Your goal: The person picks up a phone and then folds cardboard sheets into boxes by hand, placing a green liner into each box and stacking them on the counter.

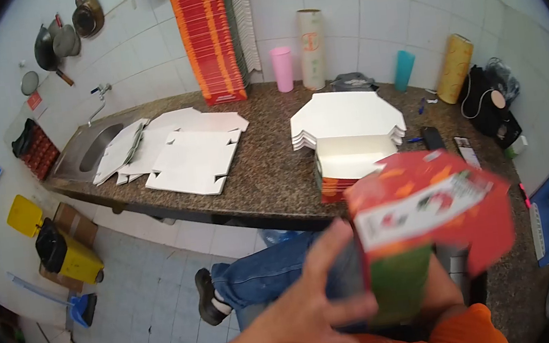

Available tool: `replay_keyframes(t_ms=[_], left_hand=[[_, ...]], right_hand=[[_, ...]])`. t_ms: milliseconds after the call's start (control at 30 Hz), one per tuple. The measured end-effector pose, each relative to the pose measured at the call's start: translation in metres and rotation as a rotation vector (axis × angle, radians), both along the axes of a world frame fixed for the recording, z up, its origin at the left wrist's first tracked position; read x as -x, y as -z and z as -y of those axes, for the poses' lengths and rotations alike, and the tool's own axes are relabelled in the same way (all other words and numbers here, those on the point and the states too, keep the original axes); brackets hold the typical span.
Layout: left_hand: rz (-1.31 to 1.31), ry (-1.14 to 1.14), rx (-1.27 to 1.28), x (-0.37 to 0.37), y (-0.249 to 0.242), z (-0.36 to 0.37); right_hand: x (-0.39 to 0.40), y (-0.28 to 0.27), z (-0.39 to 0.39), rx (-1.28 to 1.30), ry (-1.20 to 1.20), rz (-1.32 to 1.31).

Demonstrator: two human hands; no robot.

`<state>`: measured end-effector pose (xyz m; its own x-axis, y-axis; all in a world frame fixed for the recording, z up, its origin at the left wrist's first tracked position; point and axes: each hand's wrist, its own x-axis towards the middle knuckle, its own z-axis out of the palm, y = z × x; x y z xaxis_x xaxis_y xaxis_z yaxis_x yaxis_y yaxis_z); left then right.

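Observation:
A red box (427, 205) with a white printed band and a green side is held up above my lap, blurred by motion. My left hand (322, 295) is beside its left edge with the fingers spread. My right hand is hidden behind the box; only the forearm shows below it. Just beyond the box, a stack of open white-lined boxes (348, 119) stands on the counter. Flat white cardboard blanks (195, 160) lie in a loose pile at the counter's left.
On the granite counter (274, 165) stand a tall red cardboard stack (209, 43), a pink cup (282, 69), a cardboard roll (312, 48), a teal cup (404, 70) and a yellow roll (455, 69). Phones and a black bag (483, 103) lie right. A sink (99, 147) is left.

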<state>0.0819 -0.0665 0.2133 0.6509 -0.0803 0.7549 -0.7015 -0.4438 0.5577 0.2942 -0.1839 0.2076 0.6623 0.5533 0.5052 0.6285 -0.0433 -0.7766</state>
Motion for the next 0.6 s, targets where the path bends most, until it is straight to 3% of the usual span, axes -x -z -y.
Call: replay_keyframes(t_ms=[33, 100, 133, 167, 200, 267, 333, 500, 600], left_hand=[[0.022, -0.043, 0.038, -0.019, -0.012, -0.011], [0.07, -0.355, -0.022, -0.065, -0.016, -0.051], [-0.139, -0.456, 0.171, -0.09, -0.016, -0.065], [-0.197, -0.533, 0.287, -0.118, -0.01, -0.079], [-0.317, -0.527, 0.259, -0.146, 0.003, -0.102], [-0.425, -0.509, 0.224, -0.178, 0.027, -0.136], [-0.546, -0.317, 0.089, -0.192, 0.039, -0.153], [-0.604, -0.343, -0.014, -0.168, 0.017, -0.14], [-0.552, -0.361, -0.017, -0.16, 0.019, -0.134]], right_hand=[[-0.016, 0.005, 0.027, -0.015, 0.023, 0.003], [-0.058, -0.017, 0.032, -0.049, 0.064, -0.001], [-0.097, -0.024, 0.037, -0.081, -0.051, 0.16], [-0.116, -0.047, 0.03, 0.219, 0.135, 0.163], [-0.137, -0.045, 0.024, 0.203, 0.202, 0.08], [-0.166, -0.038, 0.016, 0.429, 0.241, 0.168], [-0.179, -0.029, 0.007, 0.546, 0.278, 0.215], [-0.182, -0.039, 0.002, 0.775, 0.275, 0.151], [-0.198, -0.026, 0.001, 0.697, 0.166, 0.09]])
